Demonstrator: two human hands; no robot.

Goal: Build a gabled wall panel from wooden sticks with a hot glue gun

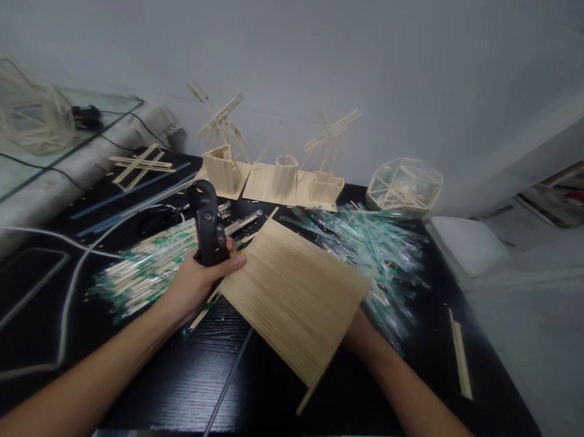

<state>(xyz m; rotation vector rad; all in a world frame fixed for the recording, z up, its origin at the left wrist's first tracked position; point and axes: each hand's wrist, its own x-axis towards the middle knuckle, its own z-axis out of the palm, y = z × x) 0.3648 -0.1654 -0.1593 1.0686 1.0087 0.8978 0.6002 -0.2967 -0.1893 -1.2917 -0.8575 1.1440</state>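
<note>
My left hand (199, 275) is closed round a black tool with a curved handle, which looks like a hot glue gun (205, 223). Its thumb also presses on the left corner of a flat panel of chopsticks (295, 291) laid side by side. The panel is tilted above the table, and one stick juts past its near edge. Behind its right side is my right hand (357, 331), supporting it from below; the fingers are hidden. A thin translucent rod (225, 389) slants down from beneath the panel.
Wrapped chopsticks (153, 269) lie at left, with a pile of clear-green wrappers (379, 257) at right. Small stick-built models (275, 178) stand along the wall beside a faceted frame (405, 184). A white cable (72, 297) loops over the black table (177, 389). Loose sticks (459, 354) lie far right.
</note>
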